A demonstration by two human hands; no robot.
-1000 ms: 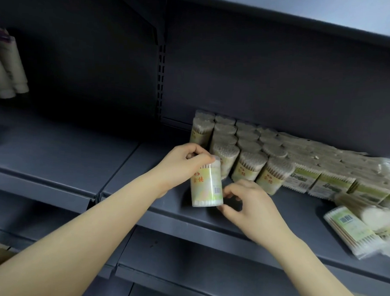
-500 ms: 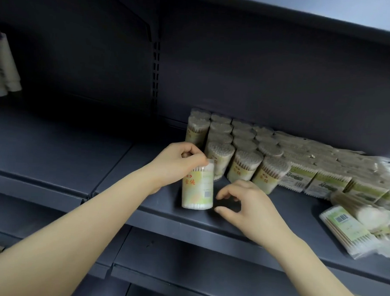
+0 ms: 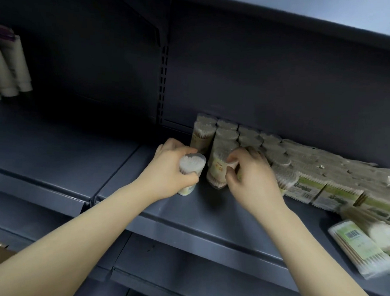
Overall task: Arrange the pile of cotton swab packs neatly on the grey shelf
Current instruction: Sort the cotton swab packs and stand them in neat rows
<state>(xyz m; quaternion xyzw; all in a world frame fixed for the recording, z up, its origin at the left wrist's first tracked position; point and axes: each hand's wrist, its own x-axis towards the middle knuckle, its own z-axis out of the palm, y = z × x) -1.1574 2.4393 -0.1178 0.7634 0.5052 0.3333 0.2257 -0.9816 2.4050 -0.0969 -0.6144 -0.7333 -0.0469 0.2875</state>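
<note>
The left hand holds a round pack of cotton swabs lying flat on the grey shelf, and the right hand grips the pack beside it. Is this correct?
Not quite. In the head view the round pack in the left hand stands upright on the grey shelf, swab tips up, not flat. The rest holds: the right hand grips the neighbouring pack.

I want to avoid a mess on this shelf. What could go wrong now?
1. The left hand holds a round pack beside the standing packs; a push could topple them.
2. The loose flat packs lie near the grey shelf front edge and might slide off.
</note>
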